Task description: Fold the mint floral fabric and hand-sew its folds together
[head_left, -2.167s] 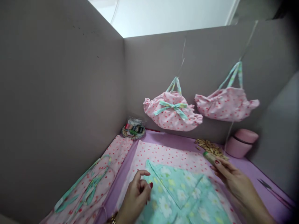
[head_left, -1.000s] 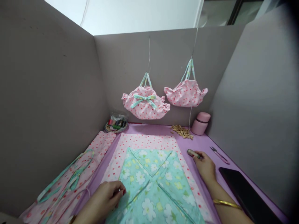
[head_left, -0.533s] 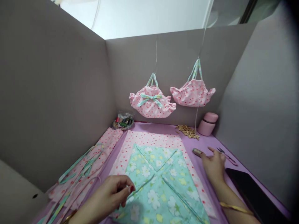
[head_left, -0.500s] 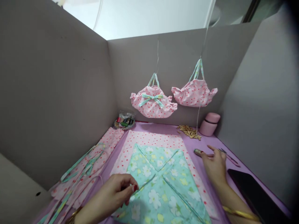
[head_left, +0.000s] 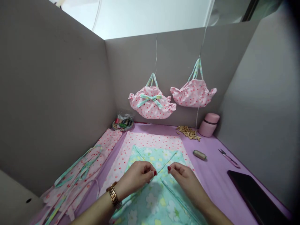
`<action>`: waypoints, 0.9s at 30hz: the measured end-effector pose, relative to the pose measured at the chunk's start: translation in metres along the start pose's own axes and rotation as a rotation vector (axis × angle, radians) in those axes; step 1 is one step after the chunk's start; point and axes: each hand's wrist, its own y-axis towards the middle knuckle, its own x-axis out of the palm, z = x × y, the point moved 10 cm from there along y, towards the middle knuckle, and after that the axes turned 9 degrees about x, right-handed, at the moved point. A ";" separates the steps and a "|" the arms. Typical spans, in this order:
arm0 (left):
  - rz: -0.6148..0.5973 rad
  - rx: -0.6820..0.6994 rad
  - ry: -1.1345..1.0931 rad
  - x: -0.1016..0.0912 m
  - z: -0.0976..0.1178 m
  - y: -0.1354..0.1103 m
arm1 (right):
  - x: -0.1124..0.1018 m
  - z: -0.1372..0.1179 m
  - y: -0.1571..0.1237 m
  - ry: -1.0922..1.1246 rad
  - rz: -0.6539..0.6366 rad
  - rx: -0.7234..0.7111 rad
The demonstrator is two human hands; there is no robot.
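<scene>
Both my hands meet over a folded teal flowered cloth (head_left: 161, 200) that lies on a pink dotted cloth (head_left: 150, 140). My left hand (head_left: 138, 176), with a gold watch at the wrist, has its fingertips pinched together. My right hand (head_left: 185, 178) is pinched too, a finger's width to its right. What the pinched fingers hold is too small to make out. A greenish thread spool (head_left: 199, 154) lies alone on the purple table, to the right of the cloths.
Two pink dotted bags (head_left: 152, 104) (head_left: 193, 93) hang on the grey back wall. Below them are a thread basket (head_left: 122, 123), a pile of wooden bits (head_left: 188, 132) and a pink jar (head_left: 209, 124). Snips (head_left: 228, 157) and a black slab (head_left: 255, 197) lie right; strapped cloth pieces (head_left: 82, 168) left.
My right hand has let go of the spool, which stays on the table, and come to the middle. My left hand has moved up to meet it.
</scene>
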 end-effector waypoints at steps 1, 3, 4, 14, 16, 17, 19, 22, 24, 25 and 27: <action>0.004 -0.007 -0.011 0.002 -0.006 0.002 | -0.008 0.006 0.003 -0.051 0.041 0.010; 0.014 -0.014 -0.010 0.006 -0.016 0.006 | -0.018 0.018 0.007 -0.120 0.099 0.028; 0.022 -0.015 -0.002 0.007 -0.020 0.007 | -0.021 0.024 0.008 -0.148 0.120 0.033; 0.041 0.004 0.021 0.027 -0.037 0.006 | -0.021 0.006 -0.006 -0.164 0.253 -0.128; 0.065 0.047 0.078 0.025 -0.031 0.004 | 0.003 0.008 -0.009 0.028 0.056 -0.048; 0.071 0.068 0.102 0.024 -0.027 0.004 | 0.018 0.013 -0.010 0.114 -0.055 0.018; 0.074 0.098 0.129 0.023 -0.021 0.002 | 0.041 0.022 -0.014 0.229 -0.183 0.107; 0.065 0.107 0.132 0.023 -0.017 0.001 | 0.051 0.033 -0.015 0.245 -0.191 0.160; 0.060 0.103 0.125 0.023 -0.016 0.000 | 0.048 0.036 -0.014 0.187 -0.172 0.180; 0.058 0.101 0.118 0.023 -0.016 0.000 | 0.045 0.035 -0.013 0.158 -0.162 0.177; 0.059 0.094 0.081 0.022 -0.017 0.000 | 0.038 0.031 -0.012 0.133 -0.146 0.172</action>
